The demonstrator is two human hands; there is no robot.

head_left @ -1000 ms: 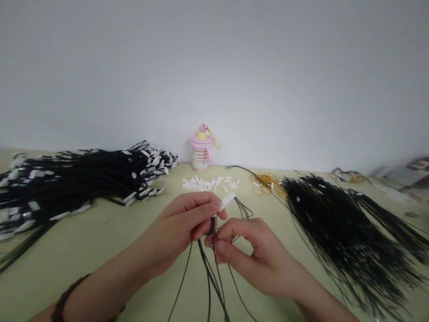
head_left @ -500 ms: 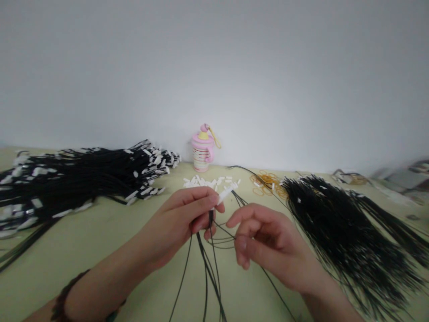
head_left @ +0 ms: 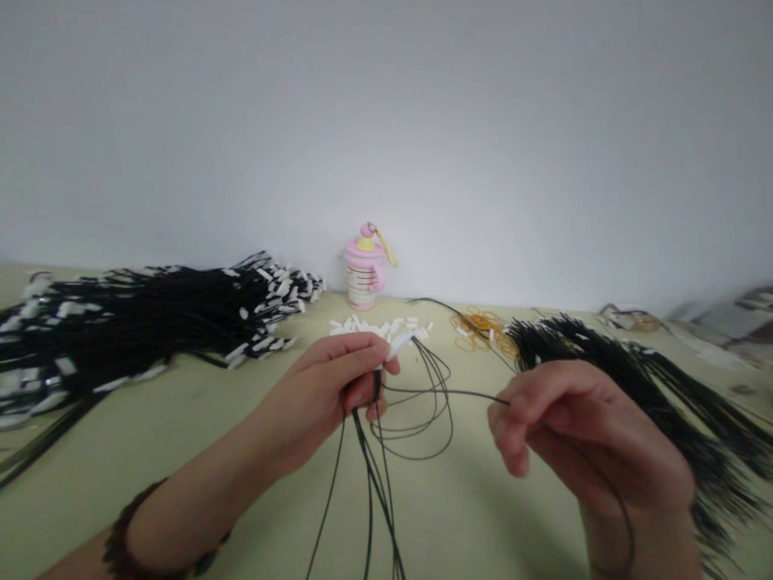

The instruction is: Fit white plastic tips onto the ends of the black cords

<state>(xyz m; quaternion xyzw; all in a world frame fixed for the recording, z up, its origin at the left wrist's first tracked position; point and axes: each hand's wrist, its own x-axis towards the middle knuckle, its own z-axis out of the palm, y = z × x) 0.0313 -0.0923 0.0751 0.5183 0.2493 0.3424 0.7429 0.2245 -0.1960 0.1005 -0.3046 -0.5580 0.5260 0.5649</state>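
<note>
Between its thumb and fingers, my left hand (head_left: pixel 338 379) pinches a white piece (head_left: pixel 400 345) and several thin black cords (head_left: pixel 380 499), whose ends hang down toward the near edge. Thin loops (head_left: pixel 447 419) curve out to the right of these fingers, from the white piece. One black cord runs across to my right hand (head_left: pixel 580 435), which is closed on it at the fingertips, well to the right of my left hand. That cord trails on past the right palm and wrist.
Black cords with white ends (head_left: pixel 150 314) lie piled at left. Behind the hands are loose white pieces (head_left: pixel 356 325), a pink-lidded cup (head_left: pixel 363 274) and yellow rubber bands (head_left: pixel 480 326). More black cords (head_left: pixel 658 403) spread at right, partly behind my right hand.
My right hand has moved right, its fingers closing on a cord now stretched between the hands. The loops beside my left hand show wider. My left hand has barely moved.
</note>
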